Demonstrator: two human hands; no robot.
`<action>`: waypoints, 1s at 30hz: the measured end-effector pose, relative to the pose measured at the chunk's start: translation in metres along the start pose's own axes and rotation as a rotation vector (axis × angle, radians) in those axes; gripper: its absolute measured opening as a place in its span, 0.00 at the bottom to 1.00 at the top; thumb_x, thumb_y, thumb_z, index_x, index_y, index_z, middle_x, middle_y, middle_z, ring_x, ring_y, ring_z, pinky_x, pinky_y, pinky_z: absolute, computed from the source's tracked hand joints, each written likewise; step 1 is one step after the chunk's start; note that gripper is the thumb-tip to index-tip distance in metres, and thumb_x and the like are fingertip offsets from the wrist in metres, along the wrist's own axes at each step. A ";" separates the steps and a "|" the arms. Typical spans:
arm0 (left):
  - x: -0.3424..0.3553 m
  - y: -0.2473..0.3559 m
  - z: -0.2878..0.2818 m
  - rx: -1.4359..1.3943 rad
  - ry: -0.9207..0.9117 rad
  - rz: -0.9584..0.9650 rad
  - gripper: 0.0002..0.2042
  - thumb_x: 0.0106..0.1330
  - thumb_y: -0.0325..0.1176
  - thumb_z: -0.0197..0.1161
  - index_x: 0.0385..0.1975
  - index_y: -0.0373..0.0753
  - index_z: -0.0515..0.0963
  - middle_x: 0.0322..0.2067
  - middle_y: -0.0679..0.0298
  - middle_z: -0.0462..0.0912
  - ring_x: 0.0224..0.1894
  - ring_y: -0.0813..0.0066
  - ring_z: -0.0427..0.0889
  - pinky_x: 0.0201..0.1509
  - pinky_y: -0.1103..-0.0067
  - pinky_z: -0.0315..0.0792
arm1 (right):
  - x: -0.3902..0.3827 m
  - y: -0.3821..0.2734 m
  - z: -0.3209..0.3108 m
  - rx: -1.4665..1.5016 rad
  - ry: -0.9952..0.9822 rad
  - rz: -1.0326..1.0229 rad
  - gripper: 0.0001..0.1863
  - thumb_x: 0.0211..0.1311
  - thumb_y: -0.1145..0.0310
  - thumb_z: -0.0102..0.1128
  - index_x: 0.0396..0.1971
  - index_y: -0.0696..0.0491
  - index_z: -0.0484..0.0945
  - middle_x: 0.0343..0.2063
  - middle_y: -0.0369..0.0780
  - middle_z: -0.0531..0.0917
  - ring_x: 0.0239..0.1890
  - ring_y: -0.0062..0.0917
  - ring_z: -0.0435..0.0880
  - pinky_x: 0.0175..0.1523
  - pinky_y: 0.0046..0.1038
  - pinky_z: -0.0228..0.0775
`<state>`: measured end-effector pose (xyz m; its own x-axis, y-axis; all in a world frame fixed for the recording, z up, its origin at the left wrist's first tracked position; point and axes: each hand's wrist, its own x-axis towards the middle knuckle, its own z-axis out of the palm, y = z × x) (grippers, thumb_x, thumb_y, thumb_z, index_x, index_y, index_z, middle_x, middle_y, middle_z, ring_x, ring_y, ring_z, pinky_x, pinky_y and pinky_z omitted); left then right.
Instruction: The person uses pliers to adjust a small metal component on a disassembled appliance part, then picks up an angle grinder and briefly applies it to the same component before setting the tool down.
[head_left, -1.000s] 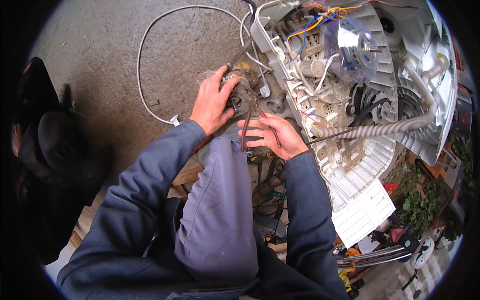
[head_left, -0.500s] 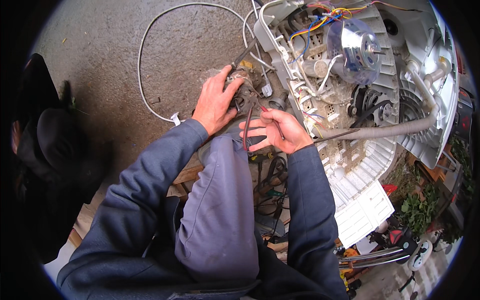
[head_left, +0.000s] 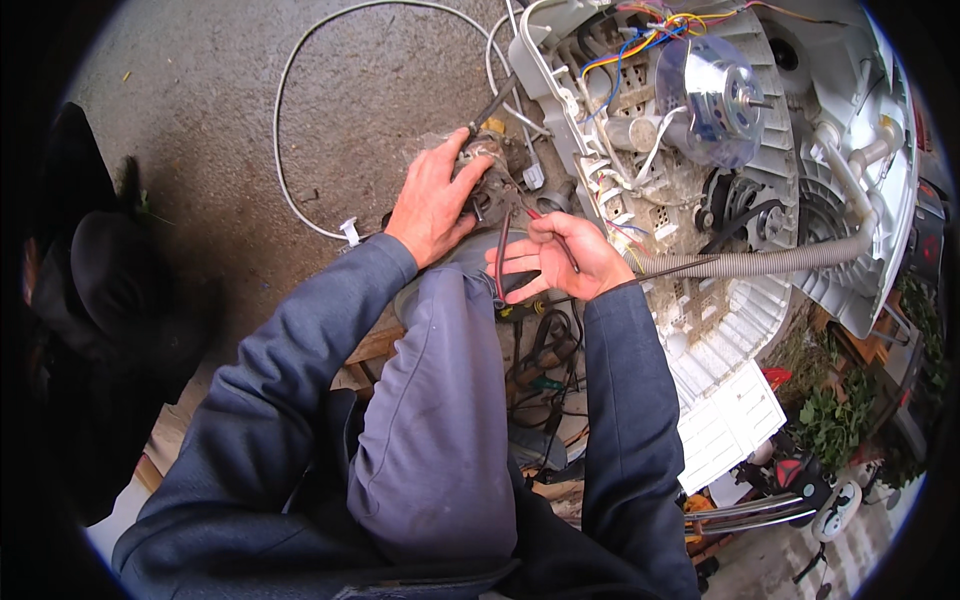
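Observation:
My left hand (head_left: 430,195) is wrapped over a grimy mechanical part (head_left: 487,170), perhaps a small motor, and grips it from the left. In my right hand (head_left: 572,262) is a pair of pliers (head_left: 502,250) with dark red handles. The handles are spread apart: one lies across the fingertips, the other in the palm below the thumb. The pliers' jaws touch or sit very close to the grimy part; what is between them is too small to make out. A grey connector (head_left: 533,177) on a cable lies just right of the part.
On the right lies a dirty white appliance base (head_left: 650,215) with a motor (head_left: 705,100), coloured wires (head_left: 650,45) and a ribbed hose (head_left: 760,263). A grey cable (head_left: 283,100) loops over the wet concrete floor. Black cords (head_left: 550,350) lie below my right hand. A white panel (head_left: 730,425) lies lower right.
My right hand has shifted slightly right and down with the pliers, their handles still spread. The left hand keeps its hold on the grimy part.

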<state>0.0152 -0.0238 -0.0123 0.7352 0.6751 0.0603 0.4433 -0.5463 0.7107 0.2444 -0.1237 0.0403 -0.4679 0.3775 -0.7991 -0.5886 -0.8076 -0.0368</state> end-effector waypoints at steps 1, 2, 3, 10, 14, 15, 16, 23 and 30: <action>0.000 0.000 0.000 0.002 0.005 0.000 0.41 0.44 0.24 0.74 0.66 0.43 0.69 0.71 0.43 0.61 0.66 0.40 0.69 0.72 0.55 0.64 | 0.001 0.000 -0.003 0.026 -0.035 0.000 0.20 0.76 0.58 0.46 0.21 0.48 0.72 0.62 0.69 0.74 0.65 0.64 0.75 0.60 0.74 0.68; 0.000 0.001 0.000 0.003 0.010 0.002 0.41 0.44 0.24 0.74 0.66 0.44 0.69 0.71 0.43 0.61 0.66 0.40 0.69 0.72 0.55 0.64 | 0.003 0.000 -0.005 0.051 -0.068 -0.001 0.20 0.76 0.58 0.46 0.21 0.48 0.71 0.62 0.69 0.73 0.66 0.64 0.74 0.61 0.75 0.67; 0.000 0.001 0.000 0.004 0.015 0.003 0.41 0.44 0.24 0.74 0.66 0.44 0.69 0.71 0.43 0.61 0.66 0.40 0.69 0.72 0.55 0.64 | 0.003 0.001 -0.007 0.077 -0.102 -0.003 0.20 0.76 0.58 0.46 0.21 0.48 0.71 0.63 0.69 0.73 0.66 0.65 0.74 0.61 0.75 0.66; -0.001 -0.003 0.000 0.001 -0.002 0.043 0.41 0.45 0.23 0.74 0.67 0.43 0.69 0.71 0.42 0.60 0.67 0.39 0.68 0.72 0.54 0.64 | 0.004 0.002 -0.006 0.164 -0.074 0.009 0.21 0.76 0.59 0.46 0.20 0.49 0.69 0.55 0.65 0.78 0.67 0.66 0.71 0.62 0.79 0.62; -0.001 -0.002 0.000 -0.018 -0.019 0.045 0.41 0.45 0.23 0.74 0.67 0.43 0.69 0.71 0.42 0.60 0.67 0.39 0.68 0.72 0.54 0.63 | 0.003 0.004 -0.009 0.168 -0.054 0.001 0.20 0.76 0.59 0.47 0.20 0.48 0.68 0.47 0.57 0.81 0.61 0.59 0.78 0.61 0.77 0.66; -0.001 -0.002 -0.001 -0.024 -0.024 0.043 0.42 0.46 0.23 0.74 0.67 0.43 0.69 0.71 0.42 0.60 0.67 0.39 0.68 0.72 0.54 0.63 | 0.004 0.005 -0.010 0.164 -0.053 -0.005 0.20 0.76 0.59 0.47 0.20 0.48 0.68 0.46 0.55 0.81 0.59 0.57 0.79 0.61 0.76 0.67; -0.001 -0.002 0.000 -0.030 -0.022 0.046 0.42 0.46 0.23 0.74 0.67 0.43 0.69 0.71 0.42 0.60 0.67 0.39 0.68 0.72 0.54 0.63 | 0.006 0.006 -0.012 0.152 -0.039 -0.015 0.20 0.76 0.60 0.47 0.20 0.47 0.67 0.45 0.54 0.81 0.58 0.54 0.80 0.60 0.75 0.68; -0.001 -0.001 -0.001 0.007 -0.026 0.020 0.42 0.46 0.23 0.74 0.67 0.44 0.68 0.72 0.43 0.60 0.68 0.39 0.67 0.73 0.54 0.62 | 0.006 0.007 -0.003 0.000 0.077 -0.092 0.15 0.78 0.61 0.44 0.31 0.52 0.72 0.50 0.53 0.82 0.57 0.48 0.82 0.55 0.67 0.76; -0.001 0.002 0.001 0.020 -0.018 0.010 0.42 0.46 0.23 0.73 0.68 0.44 0.68 0.71 0.42 0.60 0.68 0.40 0.67 0.73 0.54 0.62 | 0.002 0.008 0.016 -0.257 0.243 -0.135 0.16 0.77 0.63 0.44 0.52 0.58 0.72 0.52 0.54 0.84 0.53 0.45 0.87 0.48 0.54 0.84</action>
<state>0.0161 -0.0262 -0.0117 0.7488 0.6605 0.0549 0.4457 -0.5631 0.6959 0.2277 -0.1224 0.0478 -0.2091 0.3950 -0.8946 -0.4353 -0.8568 -0.2766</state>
